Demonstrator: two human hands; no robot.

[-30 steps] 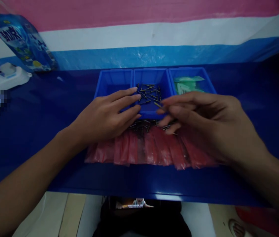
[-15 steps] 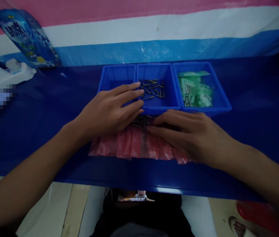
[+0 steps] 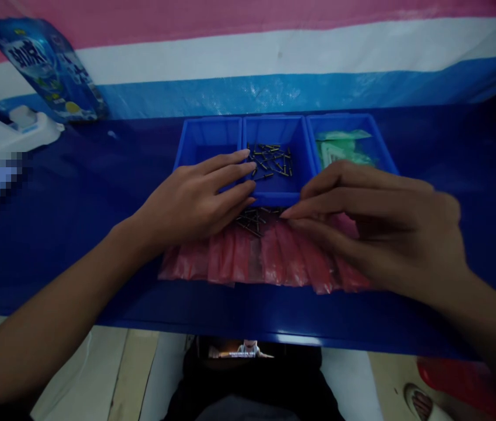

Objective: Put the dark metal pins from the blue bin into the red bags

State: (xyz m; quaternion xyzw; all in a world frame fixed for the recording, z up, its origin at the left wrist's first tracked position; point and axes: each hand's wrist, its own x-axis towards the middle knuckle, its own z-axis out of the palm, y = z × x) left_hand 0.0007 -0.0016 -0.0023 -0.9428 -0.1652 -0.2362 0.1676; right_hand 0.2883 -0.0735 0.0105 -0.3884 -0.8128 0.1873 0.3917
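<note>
Since half a second earlier, the right hand (image 3: 392, 225) had lifted rightward off the rivets (image 3: 251, 221) before the middle bin (image 3: 274, 200); its thumb and index tips nearly met, whether on a rivet I couldn't tell. The left hand (image 3: 190, 202), fingers spread, hid that bin's left front corner. Red bags (image 3: 283, 260) lay before it, green packets (image 3: 342, 146) right of it. Far left of it, a pouch (image 3: 50, 73) bore white characters; a screen (image 3: 243, 349) below showed illegible captions.

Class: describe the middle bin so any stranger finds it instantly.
In front of the striped backdrop, three blue bins stand in a row on the blue table. Take the middle bin: it alone of the three shows loose dark pins, whereas the right bin shows green packets.
</note>
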